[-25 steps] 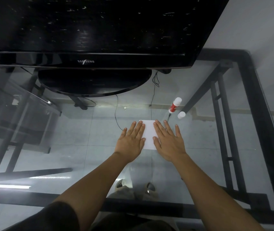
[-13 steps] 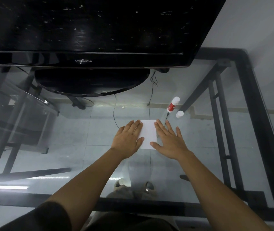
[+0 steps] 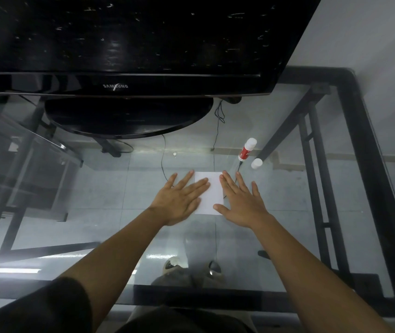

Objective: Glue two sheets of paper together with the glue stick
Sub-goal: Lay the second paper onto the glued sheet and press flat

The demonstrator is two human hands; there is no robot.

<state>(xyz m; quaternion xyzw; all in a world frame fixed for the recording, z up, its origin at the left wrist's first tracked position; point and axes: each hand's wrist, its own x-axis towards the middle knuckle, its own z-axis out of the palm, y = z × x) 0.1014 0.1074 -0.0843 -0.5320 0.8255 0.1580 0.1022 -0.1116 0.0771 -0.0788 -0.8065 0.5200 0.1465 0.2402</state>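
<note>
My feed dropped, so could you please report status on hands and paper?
Left hand and right hand open, flat on white rectangular paper. Paper lies on glass table. Red-and-white glue stick and small white cap beyond, nothing in the way.

Black glossy Samsung television (image 3: 119, 39) on oval black stand (image 3: 129, 116) at far edge of black-framed glass table (image 3: 369, 164); grey tiled floor (image 3: 100, 188) visible through glass; pale wall (image 3: 372, 32) beyond right edge.
</note>
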